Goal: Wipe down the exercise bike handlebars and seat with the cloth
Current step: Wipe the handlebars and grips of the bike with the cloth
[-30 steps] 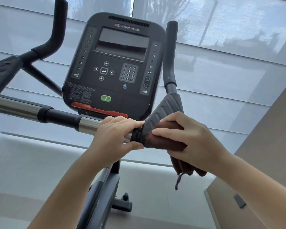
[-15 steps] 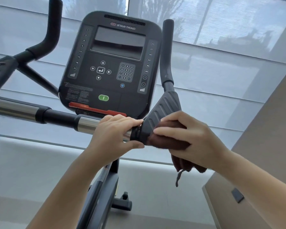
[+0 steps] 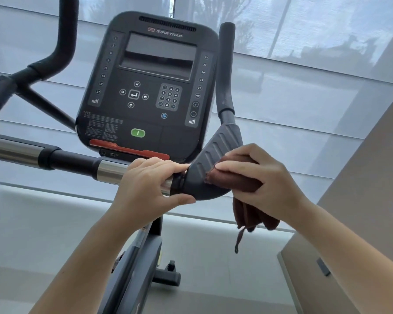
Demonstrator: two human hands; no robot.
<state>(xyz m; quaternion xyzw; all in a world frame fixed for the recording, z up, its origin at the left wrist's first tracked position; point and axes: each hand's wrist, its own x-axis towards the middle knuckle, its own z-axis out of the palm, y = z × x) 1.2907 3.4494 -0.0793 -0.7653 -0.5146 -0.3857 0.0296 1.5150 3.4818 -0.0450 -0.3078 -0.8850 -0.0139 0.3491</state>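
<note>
- Since the frame half a second back, almost nothing in the hand arrangement has changed; the console sits slightly further right in view, consistent with a small head shift, and both hands keep their grips.
- Left hand (image 3: 149, 189): closed around the chrome section of the horizontal handlebar (image 3: 109, 172), fingers over the top, thumb curled underneath, right at the joint where chrome meets the ribbed elbow pad.
- Right hand (image 3: 262, 185): clamped on the brown cloth (image 3: 234, 180), pressing it against the near end of the grey ribbed pad (image 3: 216, 159). Index finger lies flat along the cloth's top edge.
- Cloth location: bunched between right palm and pad; the surplus hangs below the hand in folds, with a thin loop (image 3: 239, 240) dangling lowest.
- Right upright grip (image 3: 226, 71) rises from the pad, untouched by either hand. Left upright grip (image 3: 65, 35) stands well apart on the other side.
- Console (image 3: 150, 87), marked STAR TRAC, sits between the two uprights; screen dark, green button (image 3: 138, 133) and red strip (image 3: 132, 150) visible near its lower edge.
- Bike frame (image 3: 134, 264) runs down beneath the left forearm.
- Seat not in view.
- Background: translucent window blind (image 3: 304, 75); beige panel (image 3: 361, 177) at right.
</note>
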